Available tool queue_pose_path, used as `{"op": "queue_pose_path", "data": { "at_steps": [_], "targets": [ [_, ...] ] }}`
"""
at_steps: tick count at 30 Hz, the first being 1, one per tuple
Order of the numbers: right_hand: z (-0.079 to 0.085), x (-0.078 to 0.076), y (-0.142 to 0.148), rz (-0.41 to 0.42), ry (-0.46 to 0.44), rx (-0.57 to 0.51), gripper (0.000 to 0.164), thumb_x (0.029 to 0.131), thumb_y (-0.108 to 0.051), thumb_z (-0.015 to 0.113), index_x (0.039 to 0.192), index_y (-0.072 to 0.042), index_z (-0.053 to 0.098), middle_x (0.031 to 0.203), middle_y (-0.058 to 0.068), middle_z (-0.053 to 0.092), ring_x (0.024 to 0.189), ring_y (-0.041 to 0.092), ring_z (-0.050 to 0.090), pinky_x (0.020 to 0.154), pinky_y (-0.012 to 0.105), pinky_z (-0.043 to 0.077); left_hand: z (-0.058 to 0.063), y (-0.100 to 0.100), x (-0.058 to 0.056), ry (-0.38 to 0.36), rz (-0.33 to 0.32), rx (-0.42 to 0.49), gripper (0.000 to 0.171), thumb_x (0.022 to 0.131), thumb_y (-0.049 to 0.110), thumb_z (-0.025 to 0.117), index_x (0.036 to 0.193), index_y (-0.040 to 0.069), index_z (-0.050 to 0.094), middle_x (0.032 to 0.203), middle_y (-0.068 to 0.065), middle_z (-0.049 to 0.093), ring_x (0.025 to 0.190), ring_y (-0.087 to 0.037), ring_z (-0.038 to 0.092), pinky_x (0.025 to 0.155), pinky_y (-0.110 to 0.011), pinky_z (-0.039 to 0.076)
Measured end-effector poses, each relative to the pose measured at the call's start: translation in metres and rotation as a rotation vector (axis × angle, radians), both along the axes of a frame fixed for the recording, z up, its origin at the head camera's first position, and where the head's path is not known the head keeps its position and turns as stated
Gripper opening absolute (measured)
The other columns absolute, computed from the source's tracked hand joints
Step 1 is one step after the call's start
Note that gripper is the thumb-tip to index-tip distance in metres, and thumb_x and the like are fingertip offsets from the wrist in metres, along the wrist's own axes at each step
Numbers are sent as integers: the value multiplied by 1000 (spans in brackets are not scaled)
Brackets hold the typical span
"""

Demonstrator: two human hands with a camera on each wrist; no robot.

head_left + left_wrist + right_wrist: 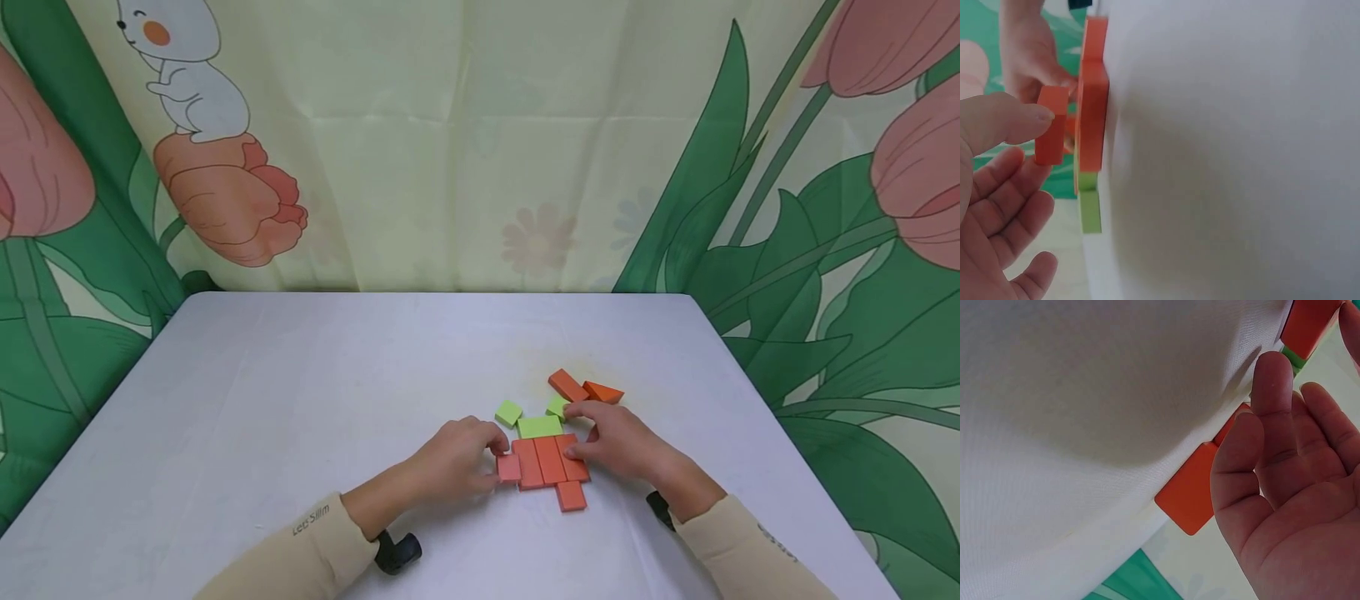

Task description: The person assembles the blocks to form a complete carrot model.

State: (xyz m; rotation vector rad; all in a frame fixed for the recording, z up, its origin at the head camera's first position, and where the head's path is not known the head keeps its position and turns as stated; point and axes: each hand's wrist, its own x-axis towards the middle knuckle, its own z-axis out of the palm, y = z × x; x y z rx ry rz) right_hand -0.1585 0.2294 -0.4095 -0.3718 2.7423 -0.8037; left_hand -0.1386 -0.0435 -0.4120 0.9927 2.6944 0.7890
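My left hand (pixel 457 458) pinches a small red-orange square block (pixel 1052 134) between thumb and fingers, at the left side of a flat block figure. In the left wrist view this block is held off the table, facing the figure. Three long red-orange blocks (pixel 550 460) lie side by side as its middle. A smaller red-orange block (pixel 572 497) sits at their lower right. Along the top are a green rectangular block (pixel 540 427) and two green square blocks (pixel 508 414). My right hand (pixel 626 437) hovers around the figure's right side, fingers extended, index fingertip by the upper green square.
Behind the right fingers lie an orange-red rectangular block (pixel 567 385) and an orange triangular block (pixel 604 392). Everything rests on a white-covered table (pixel 337 375). A printed curtain (pixel 465 150) with flowers and a white cartoon animal hangs behind its far edge.
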Motion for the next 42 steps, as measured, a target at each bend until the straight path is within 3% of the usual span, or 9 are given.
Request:
{"op": "queue_pose_path", "data": {
  "at_steps": [5, 17, 25, 42],
  "targets": [
    [-1, 1, 0, 8, 2, -8, 56, 82, -21, 84, 132, -6, 63, 115, 0, 64, 74, 14, 52, 64, 30, 47, 1, 12, 6, 4, -39, -14, 27, 83, 15, 81, 106, 14, 67, 97, 11, 64, 96, -7, 55, 88, -29, 46],
    [-1, 1, 1, 15, 6, -29, 55, 82, -19, 84, 131, -5, 63, 113, 1, 64, 71, 13, 52, 63, 29, 47, -4, 33, 16, -46, -39, -41, 27, 84, 21, 82, 105, 17, 65, 89, 14, 58, 83, -3, 48, 74, -19, 44],
    [-1, 2, 2, 9, 9, -23, 55, 82, -19, 84, 131, -4, 63, 114, 1, 65, 71, 13, 53, 63, 29, 47, -4, 43, 19, 4, -62, -60, 25, 84, 23, 82, 103, 18, 68, 85, 16, 56, 82, -2, 47, 77, -26, 40],
    [0, 0, 2, 23, 20, -18, 55, 82, -19, 83, 131, -4, 62, 118, 3, 65, 72, 13, 53, 64, 29, 47, -6, 49, 22, 48, -74, -129, 29, 83, 25, 83, 105, 19, 65, 91, 14, 55, 93, -4, 49, 78, -24, 39]
  ]
}}
